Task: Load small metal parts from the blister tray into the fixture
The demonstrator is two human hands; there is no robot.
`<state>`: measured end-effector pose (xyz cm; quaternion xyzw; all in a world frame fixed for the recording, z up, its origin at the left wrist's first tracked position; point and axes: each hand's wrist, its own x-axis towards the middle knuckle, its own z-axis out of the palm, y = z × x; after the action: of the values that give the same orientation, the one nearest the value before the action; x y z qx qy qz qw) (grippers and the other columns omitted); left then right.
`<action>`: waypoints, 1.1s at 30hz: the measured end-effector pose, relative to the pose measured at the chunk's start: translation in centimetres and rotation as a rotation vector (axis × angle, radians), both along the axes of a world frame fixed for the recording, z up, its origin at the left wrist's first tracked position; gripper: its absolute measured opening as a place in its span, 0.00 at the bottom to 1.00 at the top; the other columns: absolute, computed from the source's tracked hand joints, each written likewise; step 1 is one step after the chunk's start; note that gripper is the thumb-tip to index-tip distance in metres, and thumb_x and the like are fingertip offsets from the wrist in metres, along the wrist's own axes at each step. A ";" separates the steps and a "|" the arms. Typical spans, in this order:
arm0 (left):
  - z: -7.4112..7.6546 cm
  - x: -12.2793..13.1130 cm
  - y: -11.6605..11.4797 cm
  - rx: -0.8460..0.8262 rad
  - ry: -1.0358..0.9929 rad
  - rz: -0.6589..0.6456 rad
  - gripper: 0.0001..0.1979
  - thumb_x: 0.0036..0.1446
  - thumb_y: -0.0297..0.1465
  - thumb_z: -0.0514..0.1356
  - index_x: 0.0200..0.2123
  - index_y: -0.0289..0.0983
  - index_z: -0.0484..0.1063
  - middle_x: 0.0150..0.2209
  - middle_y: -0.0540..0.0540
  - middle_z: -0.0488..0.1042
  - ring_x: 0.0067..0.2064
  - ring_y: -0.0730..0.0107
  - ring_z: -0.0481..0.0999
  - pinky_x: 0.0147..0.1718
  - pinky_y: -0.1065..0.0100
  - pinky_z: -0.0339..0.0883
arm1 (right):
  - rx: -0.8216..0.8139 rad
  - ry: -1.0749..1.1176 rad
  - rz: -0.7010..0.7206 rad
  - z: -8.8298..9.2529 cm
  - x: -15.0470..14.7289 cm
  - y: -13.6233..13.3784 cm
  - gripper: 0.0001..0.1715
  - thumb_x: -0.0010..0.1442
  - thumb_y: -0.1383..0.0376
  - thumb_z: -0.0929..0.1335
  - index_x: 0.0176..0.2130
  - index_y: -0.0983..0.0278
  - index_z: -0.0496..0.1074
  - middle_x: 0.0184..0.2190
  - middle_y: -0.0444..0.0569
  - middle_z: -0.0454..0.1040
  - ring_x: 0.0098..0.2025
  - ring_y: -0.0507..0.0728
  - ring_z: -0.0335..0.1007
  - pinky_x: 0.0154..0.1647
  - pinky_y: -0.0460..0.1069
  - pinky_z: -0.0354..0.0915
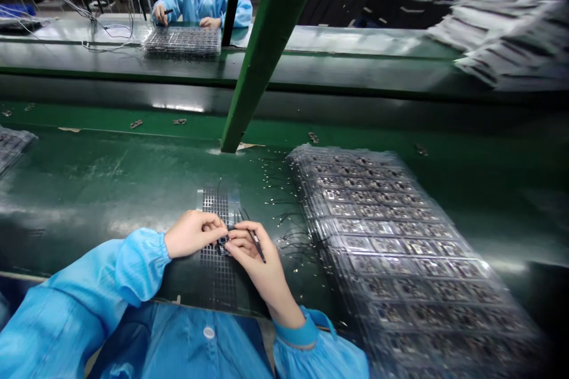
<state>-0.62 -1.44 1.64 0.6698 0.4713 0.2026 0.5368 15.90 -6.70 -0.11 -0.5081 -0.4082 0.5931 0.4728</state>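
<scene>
The person's right hand (pixel 255 249) angles inward, fingers curled around black tweezers (pixel 258 245), thumb and fingertips pinching a small circuit board (pixel 223 247) above a gridded sheet (pixel 216 272). The left hand (pixel 191 234) bends over it, thumb and forefinger nearly meeting; their hold is unclear. Farther off sits a co-worker (pixel 207 0).
</scene>
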 end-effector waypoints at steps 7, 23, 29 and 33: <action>-0.3 0.1 0.1 -0.089 -0.138 0.034 0.06 0.54 0.32 0.58 0.30 0.34 0.69 0.21 0.52 0.71 0.24 0.76 0.72 0.26 0.74 0.65 | -0.015 0.034 -0.023 -0.2 -0.2 -0.1 0.19 0.50 0.63 0.73 0.40 0.60 0.64 0.32 0.44 0.74 0.31 0.50 0.70 0.32 0.45 0.68; 0.3 0.2 -0.4 0.170 0.054 -0.043 0.06 0.55 0.32 0.59 0.31 0.36 0.74 0.27 0.51 0.76 0.28 0.76 0.74 0.30 0.75 0.66 | 0.052 -0.054 -0.099 0.3 -0.7 0.0 0.13 0.52 0.65 0.71 0.36 0.60 0.63 0.29 0.42 0.71 0.31 0.50 0.70 0.32 0.44 0.68; 0.3 0.2 -0.3 0.094 0.015 -0.030 0.09 0.54 0.29 0.58 0.40 0.36 0.70 0.29 0.51 0.77 0.30 0.74 0.75 0.32 0.74 0.67 | 0.061 -0.076 -0.113 0.3 -0.7 0.0 0.14 0.53 0.64 0.70 0.39 0.60 0.63 0.30 0.43 0.72 0.31 0.51 0.71 0.31 0.44 0.68; 0.3 0.1 -0.2 0.053 -0.010 -0.017 0.10 0.53 0.29 0.59 0.41 0.35 0.69 0.28 0.51 0.77 0.30 0.74 0.75 0.32 0.73 0.68 | 0.018 0.012 -0.075 0.2 -0.4 0.2 0.15 0.53 0.62 0.70 0.39 0.60 0.62 0.29 0.42 0.73 0.30 0.51 0.72 0.34 0.46 0.69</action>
<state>-0.52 -1.68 1.93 0.6866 0.4575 0.2138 0.5230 15.46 -6.54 0.04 -0.5153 -0.3914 0.5744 0.5014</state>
